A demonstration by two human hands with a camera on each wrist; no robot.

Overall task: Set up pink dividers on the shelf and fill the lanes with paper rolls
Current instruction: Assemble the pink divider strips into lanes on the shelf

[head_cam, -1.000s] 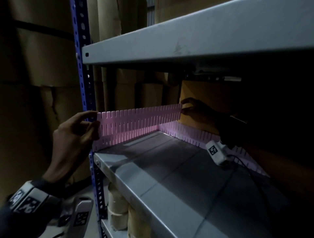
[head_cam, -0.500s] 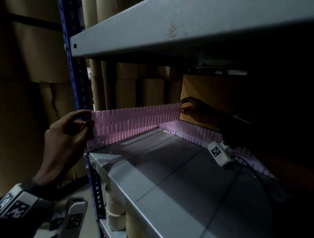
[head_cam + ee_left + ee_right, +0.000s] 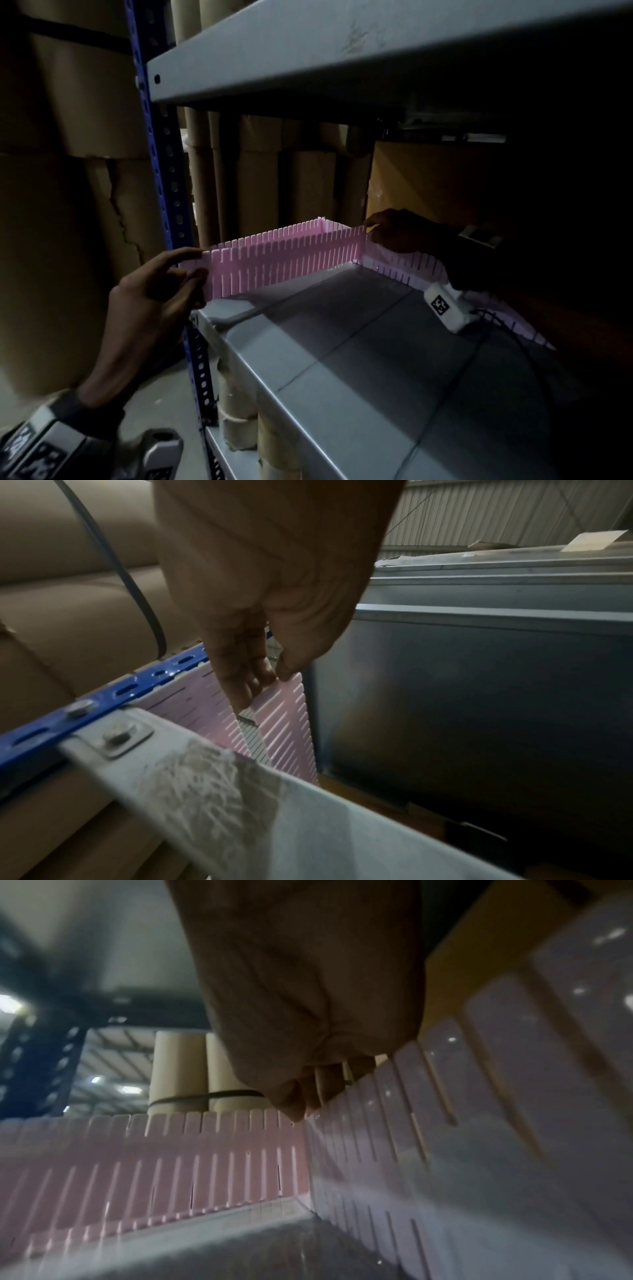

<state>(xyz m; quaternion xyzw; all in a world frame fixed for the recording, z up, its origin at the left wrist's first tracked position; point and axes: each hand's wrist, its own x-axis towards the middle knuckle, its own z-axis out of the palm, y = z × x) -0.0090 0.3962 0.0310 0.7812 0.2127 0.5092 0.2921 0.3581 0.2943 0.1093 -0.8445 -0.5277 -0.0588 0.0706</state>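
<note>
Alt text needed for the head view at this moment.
Two hands hold a slotted pink divider upright along the left edge of a grey metal shelf: the left hand pinches its near end, the right hand its far end, where it meets a second pink divider along the back.

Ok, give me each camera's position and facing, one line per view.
Head: above the shelf, looking down and forward at the divider; left hand and right hand show.
Left wrist: along the left hand to the divider's near end.
Right wrist: low on the shelf, looking along the right hand at the divider's far end.
All three share the divider.
</note>
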